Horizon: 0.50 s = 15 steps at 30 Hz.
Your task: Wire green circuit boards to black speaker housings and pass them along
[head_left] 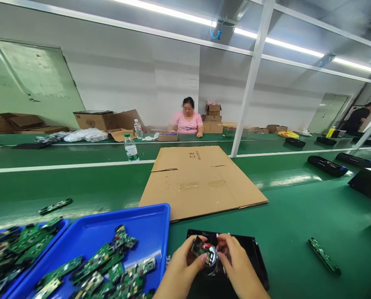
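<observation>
Left hand (180,268) and right hand (239,265) pinched closed on a small circuit board (200,247) with a round metal part, above a black plastic housing (254,251). Can't tell if it's fitted. Blue tray (135,220) holds many green PCBs (110,259) left; one more PCB (324,255) lies on the green belt (297,228).
</observation>
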Motion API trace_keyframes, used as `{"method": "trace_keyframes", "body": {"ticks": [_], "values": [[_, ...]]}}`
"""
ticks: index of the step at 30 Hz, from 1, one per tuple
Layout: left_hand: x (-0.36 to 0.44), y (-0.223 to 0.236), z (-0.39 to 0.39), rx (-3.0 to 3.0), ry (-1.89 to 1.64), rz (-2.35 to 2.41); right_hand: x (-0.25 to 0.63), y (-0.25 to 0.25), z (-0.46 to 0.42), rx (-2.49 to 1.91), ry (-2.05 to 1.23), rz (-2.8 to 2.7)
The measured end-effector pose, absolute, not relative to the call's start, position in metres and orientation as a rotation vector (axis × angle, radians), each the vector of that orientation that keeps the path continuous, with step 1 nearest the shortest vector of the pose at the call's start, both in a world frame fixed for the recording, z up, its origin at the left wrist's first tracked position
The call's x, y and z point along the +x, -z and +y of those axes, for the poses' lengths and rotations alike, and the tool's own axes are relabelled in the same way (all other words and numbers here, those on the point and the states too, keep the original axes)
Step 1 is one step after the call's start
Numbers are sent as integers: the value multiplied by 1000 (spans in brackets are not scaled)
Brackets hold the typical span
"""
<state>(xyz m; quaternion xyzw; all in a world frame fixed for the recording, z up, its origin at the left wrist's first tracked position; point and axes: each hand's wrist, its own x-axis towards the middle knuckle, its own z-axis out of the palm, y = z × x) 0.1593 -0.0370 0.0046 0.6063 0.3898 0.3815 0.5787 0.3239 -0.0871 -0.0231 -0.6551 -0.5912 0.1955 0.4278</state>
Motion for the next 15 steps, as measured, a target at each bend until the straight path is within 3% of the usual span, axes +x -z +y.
{"method": "trace_keyframes", "body": {"ticks": [4, 15], "values": [[163, -3, -43, 1402, -895, 978, 331, 14, -90, -1594, -524, -1372], [169, 7, -56, 1640, -955, 1129, 324, 6, -97, -1742, -425, -1751]]}}
